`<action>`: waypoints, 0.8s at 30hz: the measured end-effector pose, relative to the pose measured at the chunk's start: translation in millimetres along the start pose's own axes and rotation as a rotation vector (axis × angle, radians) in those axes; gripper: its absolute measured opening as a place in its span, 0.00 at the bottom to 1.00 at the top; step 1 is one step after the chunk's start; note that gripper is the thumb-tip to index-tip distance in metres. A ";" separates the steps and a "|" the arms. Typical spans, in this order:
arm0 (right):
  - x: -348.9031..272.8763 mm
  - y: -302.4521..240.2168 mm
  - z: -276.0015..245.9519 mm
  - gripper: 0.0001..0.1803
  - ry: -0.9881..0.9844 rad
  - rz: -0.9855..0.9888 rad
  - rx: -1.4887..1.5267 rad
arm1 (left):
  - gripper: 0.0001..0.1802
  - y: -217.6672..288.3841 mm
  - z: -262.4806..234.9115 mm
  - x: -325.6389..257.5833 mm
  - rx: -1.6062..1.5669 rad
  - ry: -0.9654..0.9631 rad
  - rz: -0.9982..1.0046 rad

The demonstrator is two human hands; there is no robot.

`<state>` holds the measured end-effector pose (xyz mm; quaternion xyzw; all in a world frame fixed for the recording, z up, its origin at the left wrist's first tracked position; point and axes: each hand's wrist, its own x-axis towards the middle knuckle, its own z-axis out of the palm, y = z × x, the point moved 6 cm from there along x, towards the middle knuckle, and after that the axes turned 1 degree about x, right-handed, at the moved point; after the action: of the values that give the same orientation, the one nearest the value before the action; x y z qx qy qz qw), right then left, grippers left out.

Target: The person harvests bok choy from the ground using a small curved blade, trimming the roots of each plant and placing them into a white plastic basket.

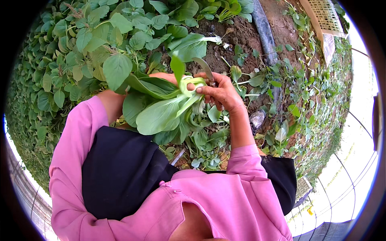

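I hold a leafy green plant (161,108) with pale stalks in front of me, over a garden bed. My left hand (163,76) grips it from behind, mostly hidden under its broad leaves. My right hand (219,92) is closed around the handle of a small knife (204,68), whose blade points up and away. The right thumb and fingers also press on the pale stalk base of the plant. Pink sleeves and a dark apron cover my arms and front.
Dense leafy greens (80,52) fill the bed to the left and ahead. Bare soil (235,34) lies beyond my hands, crossed by a dark irrigation hose (265,36). Cut leaves (205,148) lie on the ground below. A pale crate (323,16) sits at the upper right.
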<state>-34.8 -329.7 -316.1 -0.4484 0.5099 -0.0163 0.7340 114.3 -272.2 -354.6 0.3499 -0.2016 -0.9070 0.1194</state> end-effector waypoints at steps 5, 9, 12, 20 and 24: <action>10.8 -0.5 16.4 0.18 -0.095 -0.049 -0.055 | 0.28 -33.9 1.1 6.5 0.101 -0.126 0.027; 19.2 17.6 4.8 0.13 0.117 -0.138 -0.090 | 0.30 -18.7 12.7 -11.6 -0.149 0.034 -0.103; 27.7 20.2 8.6 0.12 0.272 -0.259 -0.098 | 0.31 -6.6 19.1 -23.7 -0.147 0.125 -0.073; 45.7 66.6 -91.8 0.08 0.470 -0.212 1.021 | 0.29 23.3 41.2 -28.8 -0.331 0.023 0.090; 4.6 124.2 -189.5 0.25 0.955 -0.311 1.282 | 0.32 50.2 35.4 -28.5 -0.573 -0.037 0.240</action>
<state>-231.0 -379.4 -418.0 0.0488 0.5915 -0.5962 0.5407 114.6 -296.7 -291.5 0.2592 0.0202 -0.9126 0.3156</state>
